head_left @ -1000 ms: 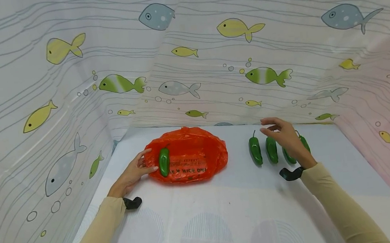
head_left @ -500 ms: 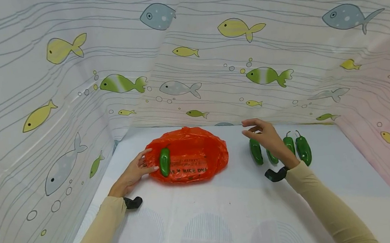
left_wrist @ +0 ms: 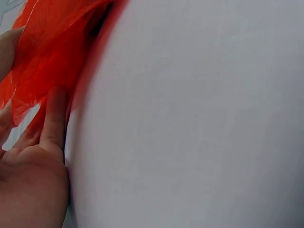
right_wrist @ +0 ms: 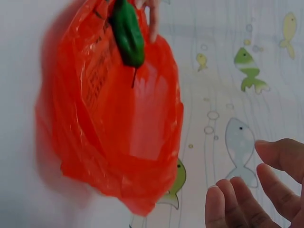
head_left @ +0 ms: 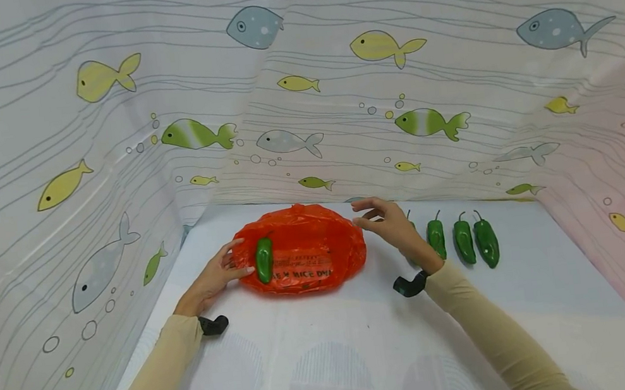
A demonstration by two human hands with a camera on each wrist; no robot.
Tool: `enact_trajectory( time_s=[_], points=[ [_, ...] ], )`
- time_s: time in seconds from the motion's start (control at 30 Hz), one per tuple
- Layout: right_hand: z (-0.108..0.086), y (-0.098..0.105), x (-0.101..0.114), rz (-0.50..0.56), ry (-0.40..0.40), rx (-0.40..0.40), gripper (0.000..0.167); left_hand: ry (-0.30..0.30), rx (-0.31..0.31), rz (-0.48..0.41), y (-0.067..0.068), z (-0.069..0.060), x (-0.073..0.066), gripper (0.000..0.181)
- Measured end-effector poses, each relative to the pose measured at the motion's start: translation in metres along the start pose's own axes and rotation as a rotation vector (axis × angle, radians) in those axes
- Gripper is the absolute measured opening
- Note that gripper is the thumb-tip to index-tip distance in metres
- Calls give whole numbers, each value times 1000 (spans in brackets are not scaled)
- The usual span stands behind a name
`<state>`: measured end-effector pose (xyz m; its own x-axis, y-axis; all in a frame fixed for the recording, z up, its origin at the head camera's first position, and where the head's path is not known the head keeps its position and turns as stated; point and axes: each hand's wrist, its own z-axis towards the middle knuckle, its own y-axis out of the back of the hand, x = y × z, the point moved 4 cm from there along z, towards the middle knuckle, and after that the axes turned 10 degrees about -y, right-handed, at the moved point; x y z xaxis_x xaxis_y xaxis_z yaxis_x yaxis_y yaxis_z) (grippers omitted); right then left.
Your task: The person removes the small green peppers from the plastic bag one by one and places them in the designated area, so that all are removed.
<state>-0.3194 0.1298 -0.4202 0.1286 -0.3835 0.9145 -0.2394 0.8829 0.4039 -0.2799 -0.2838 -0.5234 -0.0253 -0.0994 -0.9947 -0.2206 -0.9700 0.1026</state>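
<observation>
An orange-red plastic bag (head_left: 347,255) lies with its mouth spread on the white table. One green chili pepper (head_left: 265,260) is inside its left part. At the bag's left side, my left hand (head_left: 212,278) holds the edge; in the left wrist view, red plastic (left_wrist: 52,61) runs between the thumb and fingers. My right hand (head_left: 399,230), fingers loosely bent and nothing in them, hovers by the bag's right rim. Further right stand several green chili peppers in a row, including one pepper (head_left: 463,241) near the right end; my right hand and wrist partly hide the leftmost.
A fish-patterned curtain (head_left: 337,103) closes off the back and both sides of the white table (head_left: 330,358). Each wrist carries a black camera mount, such as the right mount (head_left: 410,285).
My right hand has moved left from above the row of peppers to the bag's right rim, uncovering the peppers on the right. The left hand, bag and pepper inside have stayed in place.
</observation>
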Motion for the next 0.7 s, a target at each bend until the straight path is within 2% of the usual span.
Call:
enact_trajectory(
  time_s=[0.33,0.7],
  points=[
    [5,-37,9,24,-2,100,46,-5,-2,5,0,1,1,88],
    [10,-80,19,-15,49,157,37,1,-2,4,1,2,2,88]
  ],
)
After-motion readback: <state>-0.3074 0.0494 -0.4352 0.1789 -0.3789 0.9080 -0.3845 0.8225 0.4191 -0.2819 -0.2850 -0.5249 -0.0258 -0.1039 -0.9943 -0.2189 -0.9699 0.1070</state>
